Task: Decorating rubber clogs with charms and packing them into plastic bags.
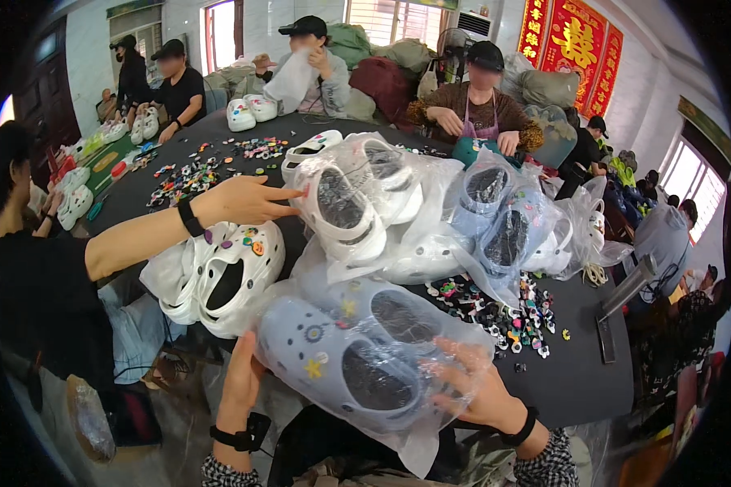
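Note:
Between my two hands is a pair of light blue clogs (304,337) in a clear plastic bag, with star and flower charms on the uppers. My left hand (242,369) is against the toe end, its fingers partly hidden behind the bag. On the heel side, my right hand (479,390) grips the bag and a clog, the plastic blurring its fingertips. Just beyond lies a bagged pair of white clogs (341,203); a co-worker's hand (248,199) reaches in from the left and touches it. Unbagged white clogs with charms (248,243) stand left of my bag.
Another bagged blue pair (495,211) sits on the dark table (577,390) beyond my right hand. Loose charms (532,321) lie scattered at right, and more charms (191,174) at far left. A metal stand (607,333) rises near the right edge. Several co-workers sit around the table.

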A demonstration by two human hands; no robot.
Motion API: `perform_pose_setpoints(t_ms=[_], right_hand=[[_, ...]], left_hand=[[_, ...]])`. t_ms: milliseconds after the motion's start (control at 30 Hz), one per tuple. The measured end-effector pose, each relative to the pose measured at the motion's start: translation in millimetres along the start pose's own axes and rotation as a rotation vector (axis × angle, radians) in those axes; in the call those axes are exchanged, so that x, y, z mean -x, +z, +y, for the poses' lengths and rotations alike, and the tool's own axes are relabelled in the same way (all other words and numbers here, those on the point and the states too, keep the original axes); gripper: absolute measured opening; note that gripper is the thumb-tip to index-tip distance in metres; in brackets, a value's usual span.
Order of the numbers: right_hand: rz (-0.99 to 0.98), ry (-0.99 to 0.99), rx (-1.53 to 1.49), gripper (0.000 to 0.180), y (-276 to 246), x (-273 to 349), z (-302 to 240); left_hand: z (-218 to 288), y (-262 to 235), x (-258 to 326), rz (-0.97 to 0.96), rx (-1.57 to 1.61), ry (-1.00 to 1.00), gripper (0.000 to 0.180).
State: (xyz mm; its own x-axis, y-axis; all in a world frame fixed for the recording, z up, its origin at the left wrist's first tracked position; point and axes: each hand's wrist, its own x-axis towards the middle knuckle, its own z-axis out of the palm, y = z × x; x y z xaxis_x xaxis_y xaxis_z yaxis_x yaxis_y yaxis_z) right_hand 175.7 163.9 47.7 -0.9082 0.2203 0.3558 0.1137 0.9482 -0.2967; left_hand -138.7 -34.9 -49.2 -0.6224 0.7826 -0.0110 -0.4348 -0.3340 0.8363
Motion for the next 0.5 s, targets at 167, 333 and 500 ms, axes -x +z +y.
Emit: perform_pose_setpoints(t_ms=[167, 333, 500], right_hand=[[0.027, -0.119, 0.108, 0.060, 8, -36, -14], [-0.151, -0.055, 0.053, 0.058, 9, -46, -13], [-0.113, 0.078, -0.051, 0.051, 16, -48, -8]], left_hand=[[1, 2, 0, 0.222, -0.150, -0.077, 0.050], [0, 10, -1, 0.253, -0.167, -0.060, 0.052], [9, -4, 5, 0.316, -0.152, -0.027, 0.052]])
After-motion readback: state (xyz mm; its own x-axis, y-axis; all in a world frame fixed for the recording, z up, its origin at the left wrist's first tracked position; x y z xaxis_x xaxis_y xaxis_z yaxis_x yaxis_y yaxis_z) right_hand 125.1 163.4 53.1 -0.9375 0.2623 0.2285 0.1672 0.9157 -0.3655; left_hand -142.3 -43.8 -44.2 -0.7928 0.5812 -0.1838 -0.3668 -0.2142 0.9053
